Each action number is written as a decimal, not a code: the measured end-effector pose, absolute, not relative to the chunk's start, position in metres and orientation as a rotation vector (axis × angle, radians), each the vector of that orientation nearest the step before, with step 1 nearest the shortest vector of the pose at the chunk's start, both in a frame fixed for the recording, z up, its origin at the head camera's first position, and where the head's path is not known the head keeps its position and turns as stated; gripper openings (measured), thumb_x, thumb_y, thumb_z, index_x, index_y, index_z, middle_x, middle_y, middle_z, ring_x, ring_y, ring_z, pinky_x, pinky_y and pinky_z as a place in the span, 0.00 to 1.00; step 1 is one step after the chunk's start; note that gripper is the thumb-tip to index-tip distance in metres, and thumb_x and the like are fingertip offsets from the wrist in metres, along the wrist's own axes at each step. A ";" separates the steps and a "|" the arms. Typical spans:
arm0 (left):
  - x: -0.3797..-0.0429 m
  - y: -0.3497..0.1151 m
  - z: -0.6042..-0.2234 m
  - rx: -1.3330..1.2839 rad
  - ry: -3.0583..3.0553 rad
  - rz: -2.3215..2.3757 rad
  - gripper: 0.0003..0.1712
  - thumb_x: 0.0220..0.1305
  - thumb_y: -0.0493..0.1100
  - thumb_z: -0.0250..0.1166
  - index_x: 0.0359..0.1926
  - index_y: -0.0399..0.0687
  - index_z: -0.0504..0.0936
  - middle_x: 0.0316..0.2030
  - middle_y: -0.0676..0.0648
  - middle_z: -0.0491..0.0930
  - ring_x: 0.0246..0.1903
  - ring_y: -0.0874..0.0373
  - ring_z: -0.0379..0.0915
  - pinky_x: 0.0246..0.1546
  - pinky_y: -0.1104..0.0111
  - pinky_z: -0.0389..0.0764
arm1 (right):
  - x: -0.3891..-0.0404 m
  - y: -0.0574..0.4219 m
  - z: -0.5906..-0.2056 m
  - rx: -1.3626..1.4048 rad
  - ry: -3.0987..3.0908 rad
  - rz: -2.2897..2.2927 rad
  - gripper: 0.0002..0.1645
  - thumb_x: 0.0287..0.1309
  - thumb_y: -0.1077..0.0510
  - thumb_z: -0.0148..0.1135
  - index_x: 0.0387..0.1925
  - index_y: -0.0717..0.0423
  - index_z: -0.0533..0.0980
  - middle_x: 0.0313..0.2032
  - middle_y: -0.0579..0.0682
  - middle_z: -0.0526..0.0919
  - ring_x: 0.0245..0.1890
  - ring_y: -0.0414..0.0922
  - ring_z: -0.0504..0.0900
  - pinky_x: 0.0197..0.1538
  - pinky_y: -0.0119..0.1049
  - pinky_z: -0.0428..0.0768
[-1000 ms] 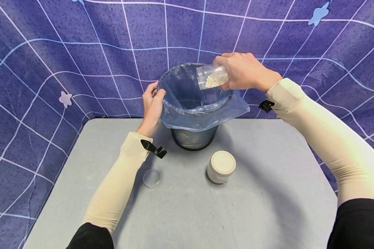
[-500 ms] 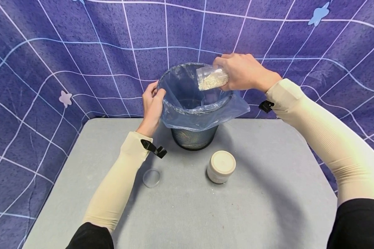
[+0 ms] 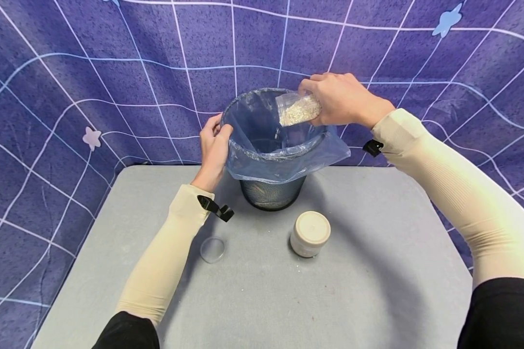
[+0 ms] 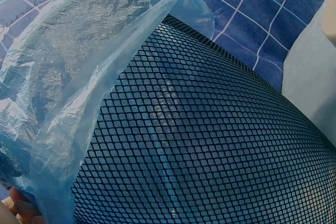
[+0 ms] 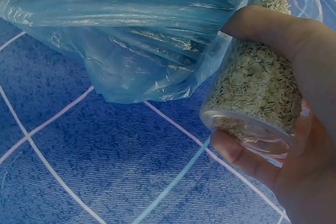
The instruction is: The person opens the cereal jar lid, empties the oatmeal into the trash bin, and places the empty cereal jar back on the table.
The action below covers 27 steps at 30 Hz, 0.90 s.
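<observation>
My right hand (image 3: 338,99) grips a clear jar (image 5: 252,93) of oat flakes by its base end. The jar lies tilted over the bin, mouth toward the left and slightly down. A few flakes (image 3: 277,133) fall from its mouth into the blue bag (image 3: 284,167) that lines the bin. My left hand (image 3: 214,148) holds the left rim of the black mesh bin (image 3: 270,194), thumb over the bag's edge and fingers outside. In the left wrist view the mesh wall (image 4: 199,119) fills most of the picture, with fingertips at the lower left.
A cream lidded jar (image 3: 311,233) stands on the grey table (image 3: 262,300) in front of the bin. To its left lies a clear round lid (image 3: 212,249). Small crumbs dot the tabletop. A purple gridded curtain (image 3: 157,87) hangs behind.
Oat flakes have slid toward the jar's mouth, and some now drop into the bag. The right hand tilts the jar slightly; the left hand keeps its place on the rim.
</observation>
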State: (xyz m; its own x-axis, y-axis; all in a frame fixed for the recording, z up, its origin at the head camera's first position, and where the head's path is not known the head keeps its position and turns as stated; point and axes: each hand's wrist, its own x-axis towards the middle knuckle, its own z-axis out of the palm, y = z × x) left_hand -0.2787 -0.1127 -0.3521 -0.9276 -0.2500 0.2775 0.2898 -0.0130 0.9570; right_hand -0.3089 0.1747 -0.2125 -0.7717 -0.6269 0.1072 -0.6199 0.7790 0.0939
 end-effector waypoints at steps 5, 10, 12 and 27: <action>-0.278 -0.113 -0.352 -0.033 -1.912 -2.000 0.25 0.66 0.35 0.58 0.63 0.36 0.82 0.43 0.47 0.81 0.41 0.61 0.74 0.48 0.71 0.72 | -0.309 0.175 -0.214 1.004 -2.827 -0.079 0.37 0.48 0.53 0.81 0.60 0.54 0.76 0.54 0.61 0.83 0.53 0.68 0.84 0.46 0.71 0.81; -0.279 -0.114 -0.352 -0.032 -1.911 -2.006 0.25 0.66 0.35 0.58 0.63 0.36 0.82 0.42 0.48 0.81 0.41 0.61 0.74 0.48 0.70 0.71 | -0.310 0.175 -0.214 1.015 -2.821 -0.101 0.37 0.48 0.53 0.81 0.60 0.54 0.76 0.55 0.62 0.83 0.54 0.68 0.83 0.46 0.71 0.81; -0.279 -0.114 -0.352 -0.032 -1.911 -2.006 0.25 0.67 0.35 0.58 0.63 0.36 0.82 0.42 0.48 0.81 0.41 0.61 0.74 0.48 0.71 0.71 | -0.311 0.175 -0.214 1.018 -2.819 -0.105 0.37 0.48 0.54 0.81 0.60 0.54 0.76 0.55 0.62 0.83 0.54 0.68 0.83 0.46 0.71 0.81; -0.278 -0.113 -0.352 -0.046 -1.899 -2.000 0.25 0.66 0.35 0.57 0.63 0.35 0.82 0.44 0.44 0.82 0.41 0.62 0.75 0.48 0.71 0.72 | -0.311 0.174 -0.214 1.004 -2.864 -0.138 0.42 0.50 0.52 0.81 0.65 0.55 0.74 0.60 0.62 0.82 0.55 0.69 0.82 0.48 0.71 0.82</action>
State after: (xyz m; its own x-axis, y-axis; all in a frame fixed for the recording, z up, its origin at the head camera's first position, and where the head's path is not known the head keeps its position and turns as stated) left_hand -0.2783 -0.1126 -0.3519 -0.9269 -0.2491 0.2807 0.2933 -0.0140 0.9559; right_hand -0.3115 0.1744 -0.2138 -0.7768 -0.6262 0.0672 -0.6168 0.7780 0.1192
